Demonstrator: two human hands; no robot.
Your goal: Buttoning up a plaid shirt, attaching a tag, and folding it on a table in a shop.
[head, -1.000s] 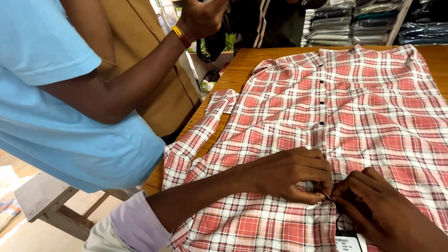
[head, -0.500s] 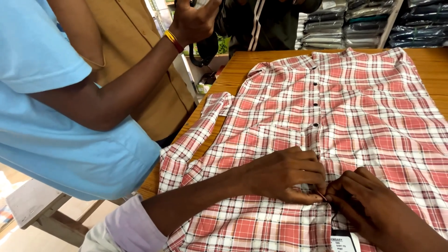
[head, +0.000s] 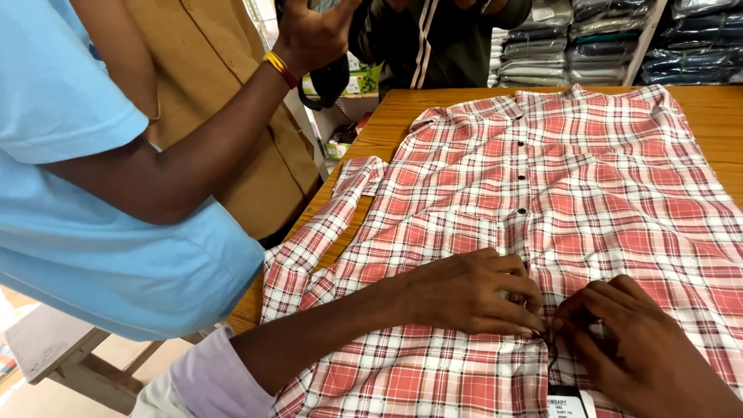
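A red and white plaid shirt [head: 604, 186] lies flat, front up, on a wooden table [head: 387, 128], with dark buttons running down its middle. My left hand [head: 472, 290] pinches the left edge of the button placket near the collar end. Touching it fingertip to fingertip, my right hand [head: 642, 356] pinches the placket's right edge. A white paper tag [head: 569, 402] shows just below my fingers. One sleeve [head: 333, 217] drapes over the table's left edge.
A person in a light blue shirt [head: 85, 224] stands close at the left, arm raised with a yellow wristband [head: 280, 68]. Behind stand a person in tan and another in a dark jacket [head: 441, 42]. Shelves of folded clothes [head: 573, 39] fill the back.
The view has shifted slightly; both my hands stay pinched on the placket at the same spot. The raised arm of the person at the left moved a little.
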